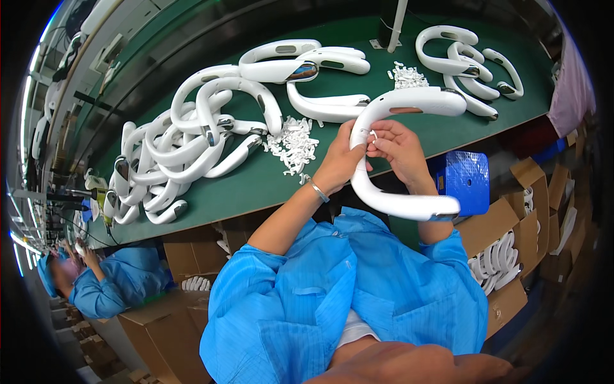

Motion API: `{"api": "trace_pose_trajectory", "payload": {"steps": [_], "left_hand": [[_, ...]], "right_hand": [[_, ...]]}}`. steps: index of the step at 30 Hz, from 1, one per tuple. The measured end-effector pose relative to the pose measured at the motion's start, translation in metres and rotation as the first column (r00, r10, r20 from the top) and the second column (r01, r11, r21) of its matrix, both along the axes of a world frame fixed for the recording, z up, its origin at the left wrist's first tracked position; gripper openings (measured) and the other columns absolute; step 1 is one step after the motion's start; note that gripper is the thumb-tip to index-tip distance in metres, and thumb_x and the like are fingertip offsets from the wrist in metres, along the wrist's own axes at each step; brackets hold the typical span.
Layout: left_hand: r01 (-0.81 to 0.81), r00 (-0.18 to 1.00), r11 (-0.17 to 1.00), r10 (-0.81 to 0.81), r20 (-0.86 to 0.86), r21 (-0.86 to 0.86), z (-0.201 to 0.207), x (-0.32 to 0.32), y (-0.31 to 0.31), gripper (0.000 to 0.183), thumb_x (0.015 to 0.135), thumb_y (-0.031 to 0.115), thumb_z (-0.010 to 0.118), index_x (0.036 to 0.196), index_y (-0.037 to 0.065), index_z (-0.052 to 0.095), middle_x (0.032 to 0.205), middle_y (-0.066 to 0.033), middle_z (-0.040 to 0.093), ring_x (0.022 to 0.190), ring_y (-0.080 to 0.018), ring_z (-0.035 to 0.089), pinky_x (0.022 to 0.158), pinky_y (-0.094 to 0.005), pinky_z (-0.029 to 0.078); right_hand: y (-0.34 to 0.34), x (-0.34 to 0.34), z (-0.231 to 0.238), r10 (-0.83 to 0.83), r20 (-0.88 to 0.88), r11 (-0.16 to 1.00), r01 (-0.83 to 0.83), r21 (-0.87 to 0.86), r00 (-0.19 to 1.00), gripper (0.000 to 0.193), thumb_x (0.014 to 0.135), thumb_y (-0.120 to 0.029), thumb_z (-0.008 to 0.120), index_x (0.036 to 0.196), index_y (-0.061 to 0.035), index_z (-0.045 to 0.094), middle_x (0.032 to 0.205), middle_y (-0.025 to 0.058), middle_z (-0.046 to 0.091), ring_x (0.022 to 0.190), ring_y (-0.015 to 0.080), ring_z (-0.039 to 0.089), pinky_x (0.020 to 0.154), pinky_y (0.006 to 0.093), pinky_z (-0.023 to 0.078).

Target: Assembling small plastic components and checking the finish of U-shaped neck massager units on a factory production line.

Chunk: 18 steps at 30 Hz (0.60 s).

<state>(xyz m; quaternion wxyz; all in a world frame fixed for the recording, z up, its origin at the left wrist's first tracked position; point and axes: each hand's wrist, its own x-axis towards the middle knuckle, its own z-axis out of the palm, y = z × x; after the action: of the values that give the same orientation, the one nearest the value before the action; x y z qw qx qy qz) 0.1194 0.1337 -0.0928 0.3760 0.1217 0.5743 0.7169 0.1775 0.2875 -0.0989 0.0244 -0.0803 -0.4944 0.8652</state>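
Note:
My left hand point(340, 160) is closed round the middle of a white C-shaped neck fan point(400, 203), which I hold up in front of my chest above the table's near edge. Its two ends point to the right. On the inner side of the curve, my right hand point(401, 152) pinches a small white plastic piece point(373, 136) close against the band. To the left of my left hand lies a heap of similar small white pieces point(294, 144). A second, smaller heap of pieces point(409, 76) is farther off, behind the held fan.
Many more neck fans point(182, 150) are piled on the green table point(240, 192) at left, with others point(470, 61) at far right. A blue plastic bin point(465, 182) and open cardboard boxes point(505, 307) stand at right. A co-worker point(118, 281) sits at far left.

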Motion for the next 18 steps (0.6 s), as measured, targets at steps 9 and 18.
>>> {"api": "trace_pose_trajectory", "payload": {"steps": [9,18], "left_hand": [[-0.059,0.99,0.971,0.028,0.138,0.231,-0.009,0.013,-0.008,0.052,0.086,-0.003,0.043,0.135,0.01,0.03,0.119,-0.012,0.05,0.096,-0.0192,0.06,0.065,-0.0328,0.059],[-0.083,0.997,0.954,0.081,0.02,0.287,-0.01,0.021,-0.017,0.056,0.082,-0.001,0.044,0.135,0.008,0.028,0.101,-0.0082,0.051,0.074,-0.0112,0.055,0.053,-0.027,0.056]], "right_hand": [[-0.037,0.008,0.0,-0.227,-0.319,0.592,0.391,0.705,0.92,0.012,0.077,0.003,0.066,0.089,-0.0009,0.066,0.088,0.0068,0.062,0.075,0.0143,0.063,0.061,0.025,0.051],[-0.044,0.012,0.009,-0.109,-0.558,0.309,0.561,0.768,0.823,0.014,0.073,0.005,0.067,0.086,-0.001,0.064,0.088,0.0085,0.061,0.072,0.0149,0.062,0.061,0.0243,0.051]]}}
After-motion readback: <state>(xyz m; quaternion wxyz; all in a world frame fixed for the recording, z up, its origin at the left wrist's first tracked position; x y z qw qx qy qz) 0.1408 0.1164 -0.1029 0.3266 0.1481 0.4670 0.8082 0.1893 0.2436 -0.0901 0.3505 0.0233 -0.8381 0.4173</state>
